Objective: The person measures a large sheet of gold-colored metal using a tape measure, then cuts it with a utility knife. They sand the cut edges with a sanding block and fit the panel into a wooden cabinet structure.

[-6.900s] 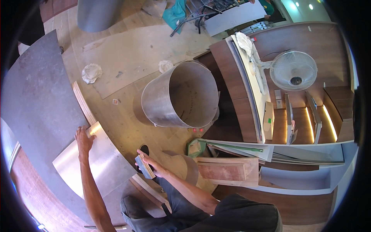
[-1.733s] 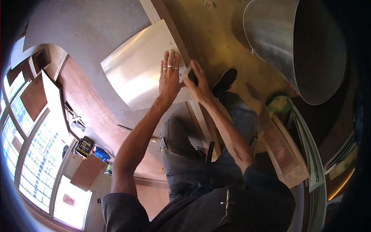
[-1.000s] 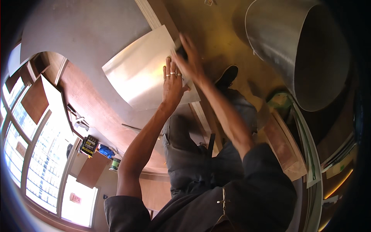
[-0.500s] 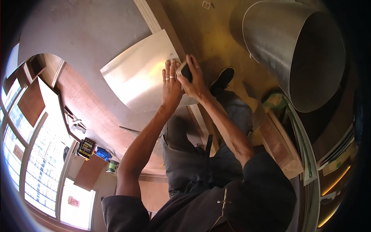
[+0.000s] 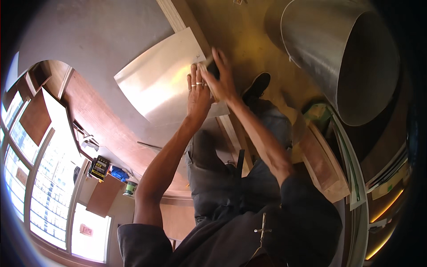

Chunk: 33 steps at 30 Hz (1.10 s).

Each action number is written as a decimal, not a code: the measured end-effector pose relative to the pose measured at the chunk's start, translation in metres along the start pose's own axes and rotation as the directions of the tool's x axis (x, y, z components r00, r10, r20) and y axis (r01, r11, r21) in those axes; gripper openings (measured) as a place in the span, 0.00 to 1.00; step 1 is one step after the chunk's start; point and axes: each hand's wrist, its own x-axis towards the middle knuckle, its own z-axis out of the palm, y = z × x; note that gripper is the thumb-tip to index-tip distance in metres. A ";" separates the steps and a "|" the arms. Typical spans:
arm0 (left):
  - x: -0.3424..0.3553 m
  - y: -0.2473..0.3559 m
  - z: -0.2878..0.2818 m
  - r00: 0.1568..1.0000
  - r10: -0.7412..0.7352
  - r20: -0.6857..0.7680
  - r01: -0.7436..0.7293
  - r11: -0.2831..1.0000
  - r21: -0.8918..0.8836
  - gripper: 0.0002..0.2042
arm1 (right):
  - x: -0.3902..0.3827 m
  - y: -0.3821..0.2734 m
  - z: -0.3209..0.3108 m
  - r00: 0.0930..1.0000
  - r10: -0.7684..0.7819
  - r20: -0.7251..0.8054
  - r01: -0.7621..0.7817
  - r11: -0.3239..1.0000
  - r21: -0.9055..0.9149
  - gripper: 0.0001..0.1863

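My left hand [image 5: 198, 95], with rings, lies open, fingers stretched, on a shiny curved-edged metal sheet [image 5: 153, 73]. The sheet rests on a large grey board [image 5: 95, 31] at its wooden edge [image 5: 170, 13]. My right hand [image 5: 222, 78] grips a block with a dark face and a pale side [image 5: 211, 66] at the sheet's right edge, just beside my left fingertips. The right hand is slightly blurred, and whether the block touches the metal cannot be told.
A large metal cylinder [image 5: 311, 40] lies at upper right on the wooden floor [image 5: 249, 35]. My shoe [image 5: 258, 84] stands below the edge. Panels [image 5: 320, 164] lean at right. Cans [image 5: 130, 188], a dark yellow-labelled container [image 5: 100, 168] and bright windows [image 5: 49, 191] are at left.
Since half a second ago my right hand and the block have moved up along the sheet's edge, after shifting back and forth there earlier. My left hand stays nearly in place on the sheet.
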 end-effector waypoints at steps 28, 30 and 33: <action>0.014 0.002 0.000 1.000 0.028 -0.014 -0.028 1.000 -0.008 0.56 | 0.089 -0.019 0.005 0.999 -0.038 -0.033 0.038 0.999 0.022 0.44; 0.012 0.009 -0.008 0.999 0.033 0.000 -0.033 0.998 -0.055 0.56 | 0.120 -0.043 -0.008 0.979 0.134 0.156 -0.162 0.969 0.185 0.41; 0.007 0.000 0.000 1.000 0.014 0.014 -0.013 0.999 -0.032 0.57 | 0.069 -0.010 0.004 1.000 -0.007 -0.008 0.007 0.997 0.081 0.44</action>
